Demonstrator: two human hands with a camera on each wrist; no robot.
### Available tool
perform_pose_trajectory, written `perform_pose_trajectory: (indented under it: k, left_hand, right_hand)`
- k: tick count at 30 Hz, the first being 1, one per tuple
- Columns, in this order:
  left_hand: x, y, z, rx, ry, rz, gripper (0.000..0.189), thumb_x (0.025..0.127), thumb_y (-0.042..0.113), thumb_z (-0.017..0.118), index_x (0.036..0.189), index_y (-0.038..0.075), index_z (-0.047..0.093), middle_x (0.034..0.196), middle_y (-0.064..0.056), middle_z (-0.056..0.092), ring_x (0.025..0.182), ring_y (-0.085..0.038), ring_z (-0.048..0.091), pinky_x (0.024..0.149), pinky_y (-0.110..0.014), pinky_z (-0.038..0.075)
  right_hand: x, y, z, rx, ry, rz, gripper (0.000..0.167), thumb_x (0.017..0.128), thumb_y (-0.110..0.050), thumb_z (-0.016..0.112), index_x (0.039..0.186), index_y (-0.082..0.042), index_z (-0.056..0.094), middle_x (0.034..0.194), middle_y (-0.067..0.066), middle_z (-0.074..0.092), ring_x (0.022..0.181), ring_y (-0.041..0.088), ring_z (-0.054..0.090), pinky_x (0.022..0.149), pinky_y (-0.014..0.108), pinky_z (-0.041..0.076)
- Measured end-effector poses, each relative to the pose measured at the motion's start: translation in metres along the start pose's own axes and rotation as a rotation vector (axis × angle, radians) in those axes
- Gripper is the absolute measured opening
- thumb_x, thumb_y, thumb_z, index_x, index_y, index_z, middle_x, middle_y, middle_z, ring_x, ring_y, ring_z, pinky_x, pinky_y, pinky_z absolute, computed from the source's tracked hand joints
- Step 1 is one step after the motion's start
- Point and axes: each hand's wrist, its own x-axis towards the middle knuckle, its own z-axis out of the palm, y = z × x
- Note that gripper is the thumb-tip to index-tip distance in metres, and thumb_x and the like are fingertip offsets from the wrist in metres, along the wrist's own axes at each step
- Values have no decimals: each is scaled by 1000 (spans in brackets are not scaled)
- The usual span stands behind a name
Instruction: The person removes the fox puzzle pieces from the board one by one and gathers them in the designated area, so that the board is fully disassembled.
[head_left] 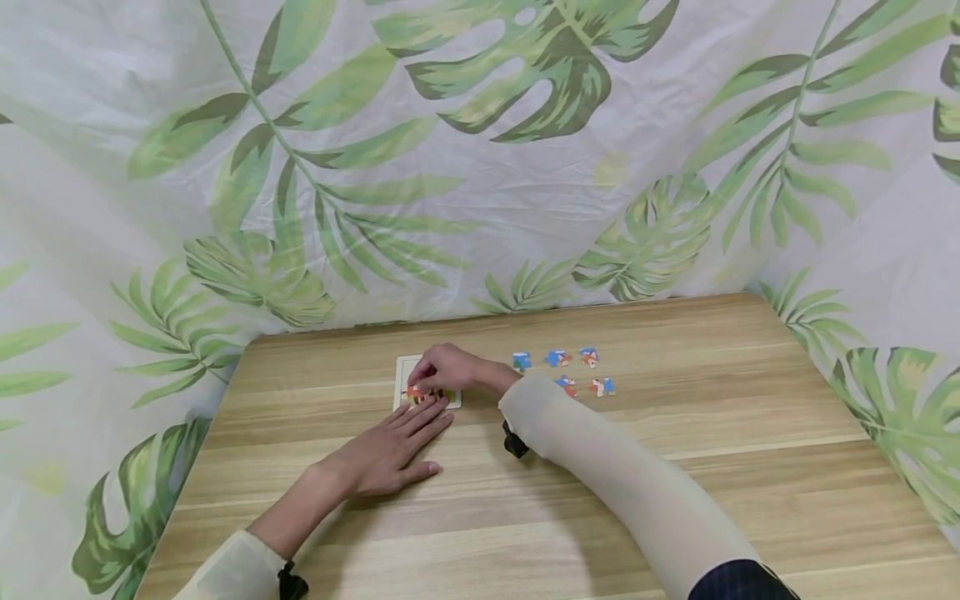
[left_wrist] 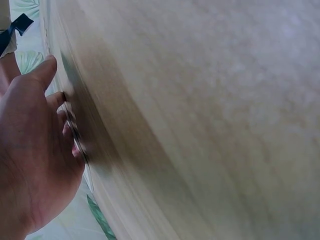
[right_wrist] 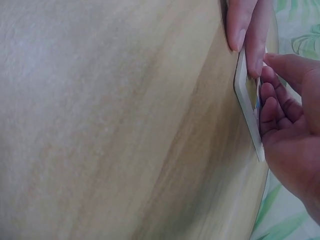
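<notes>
A jigsaw board (head_left: pixel 401 371) with a pale border lies on the wooden table, its picture partly filled with red, yellow and dark pieces. My right hand (head_left: pixel 448 367) is over it with curled fingers, pinching a puzzle piece (head_left: pixel 415 392) at the board's left part; the fingers mostly hide it. My left hand (head_left: pixel 393 450) lies flat, its straight fingertips resting on the board's lower edge and pieces. In the right wrist view the left fingers (right_wrist: pixel 256 47) press beside the right thumb, over the board's pale rim (right_wrist: pixel 246 102).
Several loose blue, white and red puzzle pieces (head_left: pixel 588 357) lie in two rows right of the board, partly behind the right forearm. The wooden table (head_left: pixel 720 375) ends at a leaf-print cloth (head_left: pixel 525 208) at the back and sides.
</notes>
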Motion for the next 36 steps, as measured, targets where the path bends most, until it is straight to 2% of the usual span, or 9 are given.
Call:
perform_pose_trajectory:
  k: [4,12,23,28,36]
  left_hand:
    - [0,0,-1,0,-8,0,75,111,53,48,169,10,27,177,-13,18,163,-31,17,130,-57,22]
    - [-1,1,1,-3,48,24,74,110,51,50,167,7,31,175,-18,22,161,-35,24,127,-60,27]
    - [-1,-1,2,-11,75,37,73,111,50,49,167,6,33,174,-18,25,160,-35,26,126,-60,28]
    - [0,0,1,-9,63,33,73,110,50,50,166,6,33,174,-19,26,160,-35,27,125,-60,29]
    - [-1,2,-1,-1,1,-3,76,110,54,47,169,10,27,177,-14,18,163,-30,19,130,-56,22]
  right_hand:
    - [-1,-2,1,27,-1,3,20,104,-12,69,119,-8,81,106,2,80,92,3,64,83,17,51]
    - [-2,-5,-1,137,-21,70,17,102,-5,67,114,-6,79,90,-3,72,80,5,60,76,18,49]
    - [1,-7,4,200,10,58,9,100,-3,69,107,-4,74,89,-1,73,82,6,65,77,18,52]
    - [2,-7,5,199,45,66,7,98,-3,73,104,-6,75,87,-2,72,81,5,64,78,17,51]
    - [1,-7,7,295,94,89,7,96,-2,75,102,-5,77,86,-2,72,80,7,66,77,18,53]
